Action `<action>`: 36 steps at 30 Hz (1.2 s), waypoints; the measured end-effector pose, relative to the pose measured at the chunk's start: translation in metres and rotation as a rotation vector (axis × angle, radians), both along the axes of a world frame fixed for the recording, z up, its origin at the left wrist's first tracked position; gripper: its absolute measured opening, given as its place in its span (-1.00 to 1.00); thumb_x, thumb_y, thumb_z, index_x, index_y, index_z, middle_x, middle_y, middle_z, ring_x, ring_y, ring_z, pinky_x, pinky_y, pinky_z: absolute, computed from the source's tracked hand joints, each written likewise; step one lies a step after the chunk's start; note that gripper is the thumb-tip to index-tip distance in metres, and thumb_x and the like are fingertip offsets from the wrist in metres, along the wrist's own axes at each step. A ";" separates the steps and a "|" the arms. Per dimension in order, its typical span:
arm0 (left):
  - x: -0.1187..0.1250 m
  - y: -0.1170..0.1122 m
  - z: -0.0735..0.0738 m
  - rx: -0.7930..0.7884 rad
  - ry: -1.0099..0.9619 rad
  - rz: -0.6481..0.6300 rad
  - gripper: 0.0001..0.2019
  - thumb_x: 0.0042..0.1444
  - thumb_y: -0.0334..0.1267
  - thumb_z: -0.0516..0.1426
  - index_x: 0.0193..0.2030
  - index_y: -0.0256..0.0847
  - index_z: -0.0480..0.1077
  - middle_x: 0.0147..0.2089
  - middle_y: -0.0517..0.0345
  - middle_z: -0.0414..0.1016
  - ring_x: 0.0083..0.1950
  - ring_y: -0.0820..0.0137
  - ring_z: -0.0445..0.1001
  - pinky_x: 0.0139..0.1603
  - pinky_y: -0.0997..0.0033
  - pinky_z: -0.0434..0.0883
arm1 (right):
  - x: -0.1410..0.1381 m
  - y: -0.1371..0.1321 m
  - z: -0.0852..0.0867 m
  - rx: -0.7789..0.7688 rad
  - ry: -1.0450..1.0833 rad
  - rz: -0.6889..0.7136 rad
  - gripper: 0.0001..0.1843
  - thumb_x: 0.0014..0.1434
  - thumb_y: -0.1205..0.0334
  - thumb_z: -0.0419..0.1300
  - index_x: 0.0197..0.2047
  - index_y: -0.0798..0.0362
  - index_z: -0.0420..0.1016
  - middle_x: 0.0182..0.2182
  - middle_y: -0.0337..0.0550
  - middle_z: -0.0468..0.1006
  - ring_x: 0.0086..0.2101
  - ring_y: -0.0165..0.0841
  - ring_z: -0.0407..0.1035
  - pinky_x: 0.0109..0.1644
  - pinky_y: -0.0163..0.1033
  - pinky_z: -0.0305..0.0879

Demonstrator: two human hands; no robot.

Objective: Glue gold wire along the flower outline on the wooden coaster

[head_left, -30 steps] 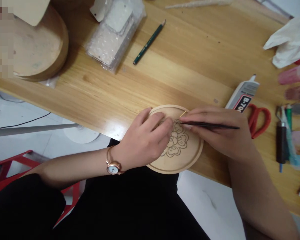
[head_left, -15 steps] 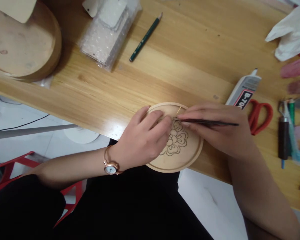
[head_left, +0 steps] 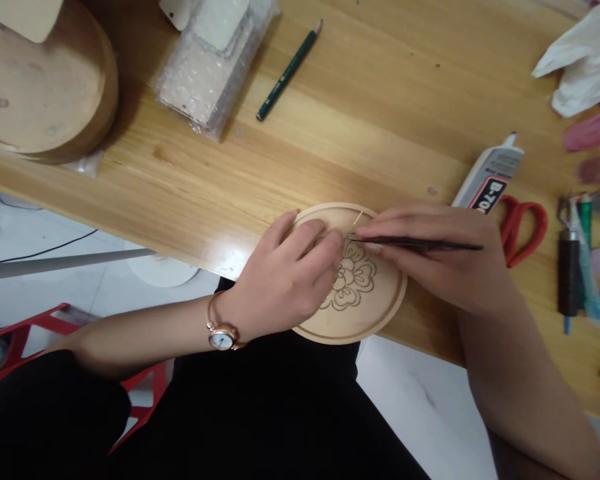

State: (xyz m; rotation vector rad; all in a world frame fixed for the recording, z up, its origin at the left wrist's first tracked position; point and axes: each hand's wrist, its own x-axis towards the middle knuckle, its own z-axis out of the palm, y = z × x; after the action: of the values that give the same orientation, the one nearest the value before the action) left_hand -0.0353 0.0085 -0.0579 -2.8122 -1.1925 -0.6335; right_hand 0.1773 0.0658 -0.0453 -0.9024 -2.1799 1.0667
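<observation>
Craft workspace, wooden table (head_left: 380, 100), glue tube (head_left: 490, 177), red-handled scissors (head_left: 540, 213), pencil (head_left: 289, 70)

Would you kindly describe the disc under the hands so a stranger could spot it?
On the wooden table's near edge, under the left hand and right hand, lies a round wooden disc. Unlike the bigger plain round at left, it bears a drawn flower.

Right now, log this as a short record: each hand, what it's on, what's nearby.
left hand: fingers resting on round wooden disc; watch on wrist
right hand: holding dark tweezers
tweezer tip: beside thin gold wire on disc
disc: flower outline drawn on it, lying on wooden table
nearby: glue tube, red scissors, pencil
</observation>
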 end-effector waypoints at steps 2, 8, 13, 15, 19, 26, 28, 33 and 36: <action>0.001 0.000 -0.001 0.000 -0.005 0.002 -0.85 0.22 -0.36 0.10 -0.15 -0.36 0.45 -0.06 0.06 0.55 -0.04 0.22 0.47 -0.04 0.10 0.46 | 0.000 0.000 0.000 -0.009 -0.001 0.005 -0.76 0.17 0.36 0.23 -0.12 -0.10 0.59 -0.25 -0.27 0.63 -0.25 -0.45 0.50 -0.16 -0.30 0.45; 0.002 0.001 -0.003 -0.002 -0.023 0.011 -0.87 0.20 -0.36 0.12 -0.19 -0.37 0.46 -0.07 0.06 0.56 -0.07 0.21 0.49 -0.06 0.10 0.48 | -0.001 0.000 0.000 -0.017 -0.004 -0.001 -0.76 0.17 0.36 0.23 -0.13 -0.12 0.60 -0.25 -0.27 0.63 -0.25 -0.43 0.50 -0.16 -0.28 0.45; 0.001 0.001 -0.002 0.011 -0.031 0.000 -0.87 0.19 -0.36 0.13 -0.20 -0.37 0.47 -0.09 0.06 0.57 -0.08 0.19 0.50 -0.07 0.09 0.48 | -0.001 0.000 0.000 -0.058 0.019 -0.005 -0.75 0.17 0.37 0.23 -0.13 -0.12 0.60 -0.25 -0.26 0.63 -0.25 -0.43 0.50 -0.16 -0.29 0.45; 0.001 0.001 -0.001 0.017 -0.037 0.006 -0.88 0.19 -0.38 0.13 -0.20 -0.37 0.47 -0.10 0.06 0.57 -0.08 0.19 0.50 -0.07 0.08 0.48 | -0.001 0.001 -0.001 -0.070 0.025 -0.005 -0.74 0.16 0.37 0.23 -0.13 -0.13 0.60 -0.25 -0.25 0.62 -0.26 -0.42 0.49 -0.18 -0.29 0.45; 0.001 0.001 -0.001 0.022 -0.030 0.003 -0.87 0.19 -0.38 0.13 -0.18 -0.38 0.46 -0.09 0.05 0.57 -0.08 0.20 0.49 -0.07 0.08 0.49 | 0.000 0.002 -0.001 -0.075 0.030 -0.002 -0.76 0.15 0.36 0.25 -0.14 -0.11 0.61 -0.27 -0.24 0.62 -0.28 -0.42 0.49 -0.21 -0.29 0.45; 0.001 0.000 0.000 0.051 0.006 0.005 -0.89 0.18 -0.38 0.15 -0.18 -0.36 0.45 -0.08 0.07 0.55 -0.06 0.25 0.49 0.05 0.13 0.48 | 0.000 0.004 -0.002 -0.089 0.038 0.013 -0.79 0.15 0.37 0.25 -0.16 -0.05 0.61 -0.25 -0.21 0.62 -0.25 -0.43 0.50 -0.17 -0.30 0.44; 0.001 0.000 0.000 0.060 0.011 -0.002 -0.90 0.19 -0.38 0.15 -0.19 -0.37 0.45 -0.07 0.04 0.55 -0.06 0.24 0.49 0.04 0.14 0.48 | 0.000 0.003 -0.003 -0.075 0.048 0.002 -0.80 0.14 0.36 0.26 -0.16 -0.02 0.61 -0.27 -0.22 0.63 -0.26 -0.44 0.50 -0.19 -0.31 0.43; 0.003 0.001 0.001 0.088 -0.003 -0.008 -0.87 0.18 -0.40 0.15 -0.16 -0.44 0.44 -0.12 -0.02 0.56 -0.09 0.22 0.49 -0.06 0.19 0.51 | 0.001 -0.002 0.000 0.014 0.096 -0.152 -0.87 0.12 0.32 0.27 -0.24 -0.06 0.58 -0.33 -0.26 0.61 -0.30 -0.38 0.47 -0.18 -0.21 0.41; 0.004 0.002 0.002 0.092 -0.003 -0.004 -0.85 0.19 -0.38 0.15 -0.14 -0.45 0.43 -0.13 -0.02 0.56 -0.08 0.22 0.48 -0.06 0.20 0.51 | 0.004 -0.005 0.006 0.089 0.080 -0.179 -0.81 0.21 0.35 0.10 -0.28 -0.08 0.53 -0.25 -0.19 0.57 -0.21 -0.31 0.45 -0.08 -0.10 0.35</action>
State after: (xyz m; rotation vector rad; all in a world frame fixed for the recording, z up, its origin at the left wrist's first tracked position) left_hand -0.0317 0.0101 -0.0562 -2.7401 -1.1278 -0.6753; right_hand 0.1811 0.0607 -0.0396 -0.9761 -2.0221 0.8976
